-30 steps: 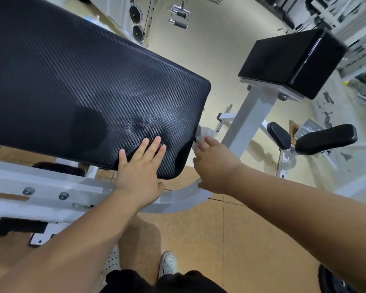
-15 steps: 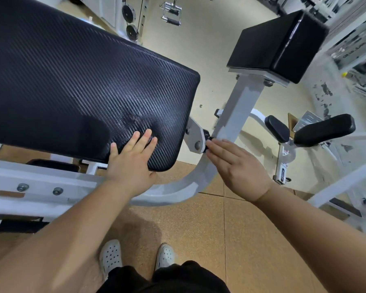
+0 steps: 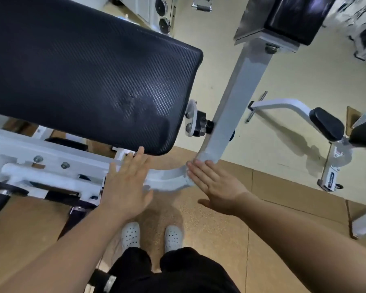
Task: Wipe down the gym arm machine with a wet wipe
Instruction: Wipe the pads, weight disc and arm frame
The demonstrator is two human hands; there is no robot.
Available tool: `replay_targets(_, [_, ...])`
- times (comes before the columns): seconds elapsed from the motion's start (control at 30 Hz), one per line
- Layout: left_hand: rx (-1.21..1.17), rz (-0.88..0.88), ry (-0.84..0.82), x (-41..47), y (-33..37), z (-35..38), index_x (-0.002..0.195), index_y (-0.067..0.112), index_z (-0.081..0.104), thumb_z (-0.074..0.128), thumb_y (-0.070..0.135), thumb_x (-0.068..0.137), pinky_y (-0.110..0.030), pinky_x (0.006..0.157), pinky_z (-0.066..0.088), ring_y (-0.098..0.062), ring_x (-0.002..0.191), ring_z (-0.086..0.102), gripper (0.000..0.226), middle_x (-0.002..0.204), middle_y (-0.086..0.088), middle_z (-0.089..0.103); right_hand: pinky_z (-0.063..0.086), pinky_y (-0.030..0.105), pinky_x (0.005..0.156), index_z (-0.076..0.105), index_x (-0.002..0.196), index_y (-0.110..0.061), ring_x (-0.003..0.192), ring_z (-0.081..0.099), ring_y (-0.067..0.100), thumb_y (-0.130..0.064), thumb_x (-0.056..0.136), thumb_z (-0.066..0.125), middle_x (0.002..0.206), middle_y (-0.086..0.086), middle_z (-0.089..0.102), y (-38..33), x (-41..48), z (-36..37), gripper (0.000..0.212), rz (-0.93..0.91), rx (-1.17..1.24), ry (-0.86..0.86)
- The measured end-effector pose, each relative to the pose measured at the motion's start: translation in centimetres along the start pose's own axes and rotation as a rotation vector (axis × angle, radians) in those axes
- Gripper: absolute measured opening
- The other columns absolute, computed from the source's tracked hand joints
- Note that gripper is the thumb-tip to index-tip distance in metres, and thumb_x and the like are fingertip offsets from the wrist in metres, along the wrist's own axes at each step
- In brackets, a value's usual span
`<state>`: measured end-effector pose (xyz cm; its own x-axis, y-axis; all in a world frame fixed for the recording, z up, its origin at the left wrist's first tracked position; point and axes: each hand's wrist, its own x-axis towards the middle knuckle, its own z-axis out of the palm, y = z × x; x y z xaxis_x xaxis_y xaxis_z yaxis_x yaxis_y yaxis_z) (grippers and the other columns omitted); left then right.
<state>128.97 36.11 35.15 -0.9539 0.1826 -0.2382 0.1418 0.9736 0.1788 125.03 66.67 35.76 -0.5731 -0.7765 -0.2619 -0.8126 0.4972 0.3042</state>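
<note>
Seemingly the wiping of the arm machine (image 3: 17, 144) is somewhere in its middle and has reached the white metalwork under the big black arm pad (image 3: 89, 81). The left hand (image 3: 126, 187) lies flat, fingers straight and close together, over the frame just below the pad's near right corner. Its fingertips are at the pad's near edge, and it holds nothing that shows. The right hand (image 3: 217, 187) is flat too, fingers straight, their tips touching the foot of the white upright post (image 3: 239, 92) where it meets the curved frame arm (image 3: 167, 179). No wet wipe shows anywhere; it may be pressed under the right palm, but the blur and the angle do not let me tell. The arm pad carries a dull, smeared patch towards its right end, which reads as damp from wiping, so I judge that surface done. Left to do, by my reckoning, are the length of the post, the pivot bolt (image 3: 200, 125) between pad and post, and the square black pad (image 3: 294, 15) on top of the post.
</note>
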Motion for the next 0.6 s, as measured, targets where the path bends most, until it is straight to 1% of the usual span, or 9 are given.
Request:
replay_targets(0.07, [0.001,-0.026,-0.030,-0.5,0.3,0.4,0.163,0.023,0.009,0.054,0.057,0.088,-0.065,0.119,0.014,-0.030,0.156,0.003,0.093,0.166,0.000,-0.023,-0.005,0.044,0.128,0.010,0.163,-0.011,0.158,-0.008,0.028,-0.059,0.102,0.044,0.170,0.008,-0.003,2.3,-0.2,-0.2,0.085,-0.021,-0.018,0.071])
replay_targets(0.13, [0.034,-0.063,-0.050,-0.9,1.0,0.1,0.162,0.024,0.009,0.052,0.056,0.090,-0.064,0.121,0.011,-0.030,0.156,0.001,0.091,0.166,-0.003,-0.024,-0.002,0.046,0.129,0.008,0.165,-0.011,0.159,-0.005,0.027,-0.058,0.104,0.033,0.171,0.008,-0.002,4.8,-0.6,-0.9,0.080,0.054,0.002,0.143])
replay_targets(0.2, [0.048,-0.121,-0.078,-1.2,1.6,-0.1,0.162,0.027,0.004,0.049,0.055,0.092,-0.061,0.123,0.006,-0.029,0.156,-0.004,0.088,0.166,-0.004,-0.025,-0.003,0.048,0.128,0.002,0.164,-0.011,0.159,-0.009,0.029,-0.060,0.105,0.026,0.172,0.010,-0.008,5.7,-1.0,-1.0,0.081,0.140,0.013,0.175])
replay_targets(0.3, [0.074,-0.157,-0.128,-2.3,2.8,-0.5,0.162,0.027,0.004,0.044,0.057,0.094,-0.059,0.124,0.005,-0.030,0.156,-0.004,0.085,0.167,-0.006,-0.021,-0.009,0.052,0.127,-0.001,0.163,-0.006,0.157,-0.014,0.034,-0.065,0.103,0.033,0.170,0.016,-0.011,3.3,-0.5,-0.5,0.091,0.221,0.090,0.185])
replay_targets(0.4, [0.137,-0.157,-0.243,-3.3,2.9,-0.9,0.161,0.026,-0.002,0.040,0.061,0.095,-0.057,0.125,0.004,-0.029,0.156,-0.006,0.086,0.167,-0.006,-0.021,-0.020,0.052,0.123,-0.004,0.161,-0.003,0.153,-0.025,0.038,-0.068,0.101,0.029,0.166,0.021,-0.017,-0.2,0.9,0.0,0.095,0.060,0.077,0.047])
replay_targets(0.47, [0.153,-0.161,-0.299,-3.5,2.1,-1.3,0.162,0.026,-0.006,0.042,0.061,0.095,-0.056,0.125,0.003,-0.028,0.156,-0.008,0.088,0.167,-0.005,-0.021,-0.030,0.051,0.117,-0.014,0.160,-0.005,0.149,-0.031,0.038,-0.069,0.101,0.019,0.163,0.019,-0.024,-1.1,1.8,-0.2,0.093,-0.086,-0.033,-0.029])
replay_targets(0.5, [0.160,-0.161,-0.309,-3.3,1.4,-1.4,0.162,0.026,-0.006,0.042,0.061,0.096,-0.056,0.125,0.003,-0.029,0.156,-0.008,0.089,0.168,-0.004,-0.020,-0.032,0.050,0.116,-0.015,0.160,-0.006,0.150,-0.029,0.036,-0.068,0.102,0.018,0.164,0.018,-0.022,-0.7,2.2,-0.5,0.091,-0.095,-0.079,-0.031])
replay_targets(0.53, [0.164,-0.165,-0.309,-3.2,0.8,-1.4,0.162,0.026,-0.006,0.042,0.061,0.096,-0.056,0.124,0.003,-0.028,0.156,-0.008,0.089,0.168,-0.004,-0.019,-0.030,0.050,0.118,-0.010,0.161,-0.006,0.153,-0.022,0.036,-0.067,0.102,0.019,0.167,0.018,-0.016,0.1,2.5,-0.9,0.089,-0.069,-0.102,-0.008])
replay_targets(0.6, [0.154,-0.159,-0.298,-2.7,-0.5,-1.3,0.162,0.026,-0.004,0.042,0.061,0.095,-0.057,0.124,0.005,-0.028,0.156,-0.006,0.088,0.169,-0.004,-0.014,-0.019,0.050,0.124,0.020,0.162,-0.004,0.158,0.002,0.037,-0.066,0.103,0.025,0.169,0.021,0.015,1.9,2.8,-2.0,0.085,0.024,-0.078,0.013])
